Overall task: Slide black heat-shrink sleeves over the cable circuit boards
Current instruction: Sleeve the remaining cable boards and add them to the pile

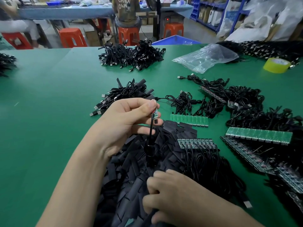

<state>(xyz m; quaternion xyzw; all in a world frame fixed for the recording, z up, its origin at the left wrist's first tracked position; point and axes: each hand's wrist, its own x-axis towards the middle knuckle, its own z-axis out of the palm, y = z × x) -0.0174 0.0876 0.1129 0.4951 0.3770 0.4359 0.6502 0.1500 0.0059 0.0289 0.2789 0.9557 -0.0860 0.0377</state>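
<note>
Item, circuit board (155,114): small, green, raised above the green table (49,95), its upper end pinched between the thumb and forefinger of my left hand (131,117), palm toward me, other fingers curled loosely below. Judged light and rigid, its solder joints fragile, so best held by the edges. Item, cable (152,128): thin, black and limp, hanging straight down from the board to a barrel plug (150,152) just above the heap. Item, heat-shrink sleeves (131,169): black, pressed flat, piled loose near me. Judged weightless, soft and a little slick. Each likely needs a squeeze on its creased edges to open, then threading over the plug and up the cable. Item, right hand (173,199): low and well apart from the left, knuckles up, fingers curled down into the heap; whether they hold a sleeve I cannot tell
</note>
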